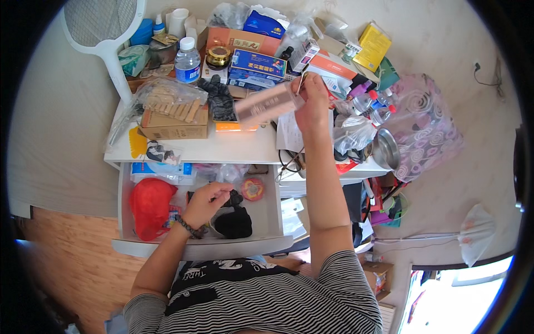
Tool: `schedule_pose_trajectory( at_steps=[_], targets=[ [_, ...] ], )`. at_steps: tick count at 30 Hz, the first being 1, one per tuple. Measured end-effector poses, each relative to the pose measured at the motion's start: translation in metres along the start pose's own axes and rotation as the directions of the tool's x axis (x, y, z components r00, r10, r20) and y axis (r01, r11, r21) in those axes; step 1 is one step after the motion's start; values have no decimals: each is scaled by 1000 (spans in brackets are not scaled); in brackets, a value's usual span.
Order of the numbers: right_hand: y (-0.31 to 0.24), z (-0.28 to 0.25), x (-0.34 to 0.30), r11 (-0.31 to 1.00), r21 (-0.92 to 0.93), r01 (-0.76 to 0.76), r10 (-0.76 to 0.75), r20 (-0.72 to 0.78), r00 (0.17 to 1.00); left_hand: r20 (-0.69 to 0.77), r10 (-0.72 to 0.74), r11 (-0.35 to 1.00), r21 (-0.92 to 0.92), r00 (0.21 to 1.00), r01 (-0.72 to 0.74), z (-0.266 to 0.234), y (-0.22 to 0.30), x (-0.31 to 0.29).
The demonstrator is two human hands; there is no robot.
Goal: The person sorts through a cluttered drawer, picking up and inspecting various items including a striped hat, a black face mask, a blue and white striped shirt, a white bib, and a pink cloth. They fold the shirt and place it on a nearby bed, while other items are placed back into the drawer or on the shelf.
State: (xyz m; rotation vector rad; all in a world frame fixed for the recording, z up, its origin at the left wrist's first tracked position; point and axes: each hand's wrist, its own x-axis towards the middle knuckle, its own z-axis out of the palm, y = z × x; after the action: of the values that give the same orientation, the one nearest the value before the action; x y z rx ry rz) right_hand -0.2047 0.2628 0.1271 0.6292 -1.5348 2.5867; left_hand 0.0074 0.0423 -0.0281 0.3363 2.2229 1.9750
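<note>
At the far left a white mesh swatter (pixel 103 28) leans over the desk edge, its handle running down toward a clear bag of wooden pegs (pixel 169 100) that lies on a flat brown carton (pixel 175 127). Behind these stand a water bottle (pixel 187 60) with a white cap and blue label, a blue tub and a white cup – small and partly cut off by the clutter.

Below the white desk (pixel 222 150) the open drawer (pixel 200 245) holds a red cap (pixel 150 205) at its left, a blue-and-white packet along the back wall, a small round red tin (pixel 253 189) and dark cloth (pixel 233 222). The left hand (pixel 204 205) rests in the drawer with fingers curled on the dark cloth; whether it truly grips it cannot be told, since the hand covers the contact.

At the middle, black gloves (pixel 219 97) lie beside an orange slip, with 1 long blue box (pixel 258 62) and an orange box behind. The right hand (pixel 312 103) is raised over the desk, pinching 1 end of a pinkish metallic rectangular packet (pixel 267 106) – held tilted in the air, above the desk's middle. Its print is blurred.

Further right come a white-and-orange box (pixel 334 67), a yellow box (pixel 372 45), 2 small bottles with red caps, a crumpled clear bag, a steel bowl (pixel 386 149) and a pink swirl-patterned bag (pixel 428 125). Things beneath the desk's right side are a shadowed tangle.
</note>
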Motion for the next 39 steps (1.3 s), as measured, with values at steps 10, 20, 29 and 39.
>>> schedule_pose_trajectory(
  at_steps=[10, 20, 29, 39],
  targets=[
    [29, 16, -47, 951, 188, -244, 213, 173, 962, 64, -100, 711, -693, 993, 116, 2, 47, 27],
    [37, 20, -109, 898, 147, -415, 407, 85, 910, -71, -280, 770, -613, 957, 179, 5, 29, 22],
    [17, -20, -175, 627, -764, -149, 492, 241, 836, 246, -136, 956, 288, 960, 62, 30, -7, 1],
    [131, -61, -235, 344, -939, 10, 874, 324, 362, 458, -262, 640, 741, 849, -203, 34, -42, -6]
  ],
)
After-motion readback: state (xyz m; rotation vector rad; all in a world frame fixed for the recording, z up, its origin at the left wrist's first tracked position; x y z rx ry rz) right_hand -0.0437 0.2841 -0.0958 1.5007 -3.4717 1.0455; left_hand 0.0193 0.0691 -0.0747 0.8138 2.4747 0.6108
